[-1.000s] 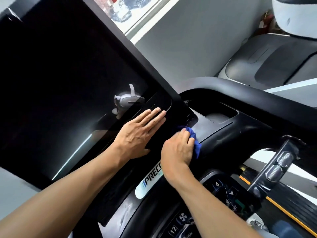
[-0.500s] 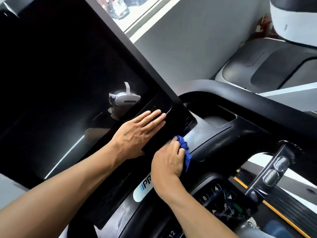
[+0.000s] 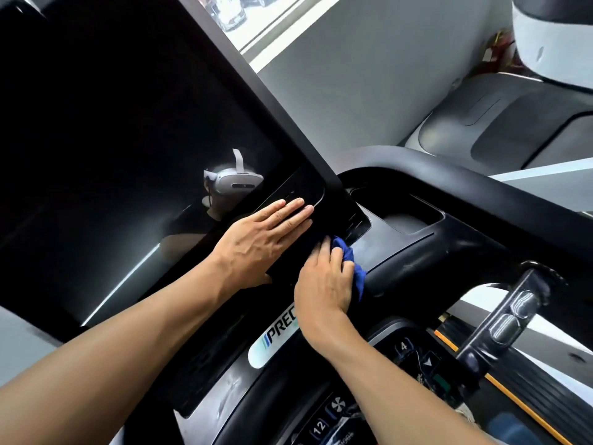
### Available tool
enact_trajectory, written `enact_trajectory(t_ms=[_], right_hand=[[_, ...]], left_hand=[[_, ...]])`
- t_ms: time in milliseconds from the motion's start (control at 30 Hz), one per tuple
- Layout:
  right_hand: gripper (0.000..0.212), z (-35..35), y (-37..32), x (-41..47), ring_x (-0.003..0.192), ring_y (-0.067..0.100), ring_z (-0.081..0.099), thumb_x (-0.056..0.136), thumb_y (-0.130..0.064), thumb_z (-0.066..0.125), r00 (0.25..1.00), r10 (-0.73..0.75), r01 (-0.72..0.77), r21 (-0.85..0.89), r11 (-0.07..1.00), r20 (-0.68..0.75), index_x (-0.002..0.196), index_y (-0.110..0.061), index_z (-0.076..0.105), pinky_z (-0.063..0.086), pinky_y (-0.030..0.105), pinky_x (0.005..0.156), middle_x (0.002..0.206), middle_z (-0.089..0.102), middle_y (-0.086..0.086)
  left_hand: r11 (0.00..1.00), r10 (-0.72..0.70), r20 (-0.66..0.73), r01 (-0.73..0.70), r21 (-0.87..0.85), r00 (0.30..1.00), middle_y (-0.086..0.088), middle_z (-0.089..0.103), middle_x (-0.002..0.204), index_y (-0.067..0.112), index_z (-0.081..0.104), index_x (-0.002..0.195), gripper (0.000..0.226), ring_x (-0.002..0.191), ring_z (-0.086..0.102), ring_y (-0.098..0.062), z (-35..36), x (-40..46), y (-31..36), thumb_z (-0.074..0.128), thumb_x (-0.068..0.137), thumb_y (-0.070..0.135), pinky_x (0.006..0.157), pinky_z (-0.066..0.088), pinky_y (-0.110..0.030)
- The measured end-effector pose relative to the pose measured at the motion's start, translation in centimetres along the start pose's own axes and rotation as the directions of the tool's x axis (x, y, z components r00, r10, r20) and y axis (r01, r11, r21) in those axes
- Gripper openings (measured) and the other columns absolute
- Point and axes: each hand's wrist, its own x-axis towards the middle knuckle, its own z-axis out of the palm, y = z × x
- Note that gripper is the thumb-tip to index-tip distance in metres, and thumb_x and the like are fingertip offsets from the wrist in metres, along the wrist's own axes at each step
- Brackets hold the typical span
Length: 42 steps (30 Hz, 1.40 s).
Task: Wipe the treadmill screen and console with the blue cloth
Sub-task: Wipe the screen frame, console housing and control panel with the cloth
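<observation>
The large black treadmill screen (image 3: 122, 130) fills the upper left, tilted, and reflects a white headset. My left hand (image 3: 260, 242) lies flat with straight fingers on the screen's lower right corner. Just below that corner, my right hand (image 3: 324, 281) grips the bunched blue cloth (image 3: 351, 263) and presses it on the black console (image 3: 417, 252) beside the vent slots. Most of the cloth is hidden under my fingers.
A recessed tray (image 3: 401, 220) sits in the console right of the cloth. The white logo badge (image 3: 272, 338) and button panel (image 3: 414, 351) lie below my right hand. A handlebar with metal sensors (image 3: 510, 316) stands at right. Another grey machine (image 3: 497, 123) is behind.
My right hand with the cloth slid back down-left along the console edge and then up again toward the vent slots. My left hand stayed flat on the screen corner.
</observation>
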Motion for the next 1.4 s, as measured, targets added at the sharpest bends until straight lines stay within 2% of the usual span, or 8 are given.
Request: enact_trajectory(t_ms=[167, 300, 567, 767, 933, 1067, 1167, 1400], right_hand=[[0.047, -0.7, 1.0, 1.0, 0.134, 0.027, 0.034, 0.101, -0.02, 0.032, 0.999, 0.021, -0.021, 0.011, 1.0, -0.047, 0.146, -0.01, 0.039, 0.032, 0.041, 0.104, 0.157, 0.031, 0.009], [0.033, -0.7, 1.8, 1.7, 0.122, 0.028, 0.042, 0.098, -0.024, 0.042, 0.993, 0.059, -0.057, 0.02, 0.998, -0.101, 0.129, -0.016, 0.051, 0.035, 0.041, 0.097, 0.133, 0.046, 0.008], [0.034, -1.1, 2.5, 1.6, 0.12, 0.029, 0.041, 0.097, -0.022, 0.037, 0.995, -0.013, 0.013, 0.002, 1.0, -0.097, 0.128, -0.018, 0.048, 0.035, 0.041, 0.098, 0.128, 0.046, 0.009], [0.051, 1.8, 1.3, -4.2, 0.125, 0.029, 0.034, 0.099, -0.015, 0.04, 0.976, -0.214, 0.209, -0.093, 0.973, -0.042, 0.149, -0.008, 0.033, 0.03, 0.042, 0.096, 0.146, 0.035, 0.01], [0.061, 2.2, 0.3, -6.0, 0.133, 0.029, 0.027, 0.101, -0.015, 0.039, 0.946, -0.323, 0.322, -0.151, 0.934, 0.018, 0.157, -0.004, 0.015, 0.025, 0.043, 0.1, 0.16, 0.022, 0.011], [0.041, 0.1, 1.7, -2.0, 0.127, 0.029, 0.038, 0.1, -0.017, 0.041, 0.983, -0.172, 0.16, -0.172, 0.972, -0.057, 0.141, -0.008, 0.042, 0.032, 0.041, 0.103, 0.141, 0.04, 0.01], [0.04, -0.7, 3.0, 0.9, 0.127, 0.031, 0.038, 0.096, -0.016, 0.041, 0.996, -0.067, 0.056, -0.161, 0.985, -0.065, 0.135, -0.011, 0.046, 0.033, 0.042, 0.104, 0.138, 0.042, 0.011], [0.036, 0.8, 2.6, -3.1, 0.122, 0.029, 0.037, 0.096, -0.019, 0.045, 0.959, -0.271, 0.257, -0.164, 0.953, -0.076, 0.131, -0.018, 0.048, 0.03, 0.042, 0.095, 0.132, 0.045, 0.004]], left_hand=[[1.0, -0.003, 0.046, 0.002, 0.029, 0.999, -0.012, -0.035, 0.162, 0.009, -0.023, 0.157, 0.131, 0.152, -0.028, -0.029, -0.4, 0.0, 0.1, 0.063, 0.08, 0.072, 0.126, -0.009, -0.045], [0.999, -0.027, 0.024, 0.027, 0.025, 0.999, -0.011, -0.035, 0.162, 0.009, -0.023, 0.157, 0.133, 0.151, -0.029, -0.028, -0.2, 0.0, 0.1, 0.066, 0.079, 0.07, 0.127, -0.009, -0.045], [1.0, -0.027, 0.064, 0.026, 0.015, 0.998, -0.009, -0.034, 0.163, 0.011, -0.022, 0.158, 0.131, 0.152, -0.027, -0.028, -0.4, 0.2, 0.3, 0.066, 0.079, 0.068, 0.126, -0.01, -0.044], [0.985, -0.152, -0.146, 0.162, 0.059, 0.978, -0.018, -0.013, 0.167, -0.003, -0.006, 0.158, 0.077, 0.155, -0.009, -0.03, 0.2, -2.6, 2.9, 0.036, 0.104, 0.031, 0.126, -0.008, -0.044], [0.975, -0.215, -0.181, 0.221, 0.01, 0.96, -0.021, -0.006, 0.168, -0.003, -0.002, 0.159, 0.068, 0.157, -0.002, -0.031, 2.7, -6.1, 4.7, 0.03, 0.105, 0.023, 0.127, -0.004, -0.044], [0.967, -0.253, -0.21, 0.254, -0.021, 0.945, -0.019, -0.011, 0.168, -0.002, -0.007, 0.159, 0.065, 0.156, -0.007, -0.03, 2.8, -6.5, 5.3, 0.019, 0.104, 0.021, 0.126, -0.006, -0.044], [0.961, -0.276, -0.228, 0.267, -0.07, 0.934, -0.017, -0.006, 0.169, 0.0, -0.002, 0.16, 0.064, 0.157, -0.003, -0.03, 3.0, -6.6, 5.2, 0.023, 0.104, 0.021, 0.128, -0.003, -0.044], [0.956, -0.286, -0.137, 0.273, -0.108, 0.948, -0.013, -0.023, 0.166, 0.004, -0.016, 0.158, 0.071, 0.154, -0.018, -0.029, 2.9, -7.0, 5.0, 0.023, 0.105, 0.032, 0.127, -0.007, -0.044]])
